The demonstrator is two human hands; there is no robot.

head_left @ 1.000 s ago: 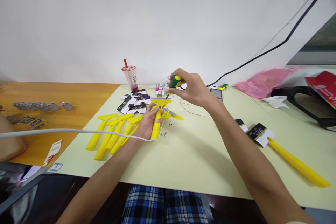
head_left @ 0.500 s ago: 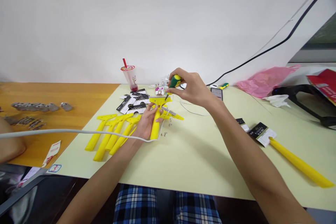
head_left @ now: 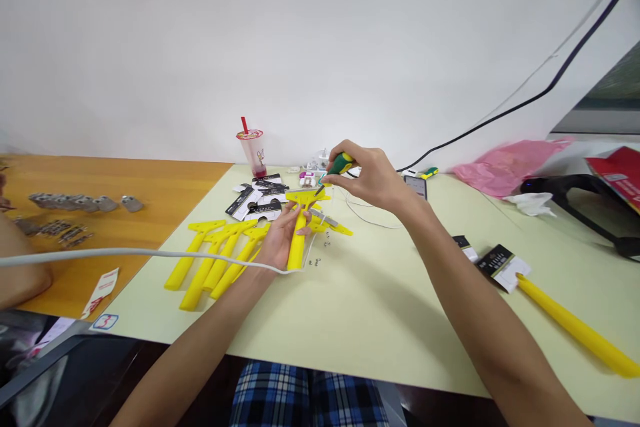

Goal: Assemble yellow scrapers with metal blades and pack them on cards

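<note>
My left hand is wrapped round the handle of a yellow scraper, its wide head turned away from me with a metal strip along the far edge. In my right hand is a green and yellow screwdriver, gripped at the handle and tilted. Its tip meets the right side of the scraper's head. Several small screws lie on the table just right of the scraper. Another yellow scraper with a metal blade lies partly hidden behind it. More yellow scraper handles lie left of my left hand.
Black and white cards and a cup with a red straw stand beyond my hands. A white cable crosses in front. A carded yellow tool, a phone and a pink bag are at right. Metal parts lie on the wooden table.
My right hand and the screwdriver have shifted slightly right and down, and the screwdriver leans more. My left hand still holds the scraper. The whole view has moved a little.
</note>
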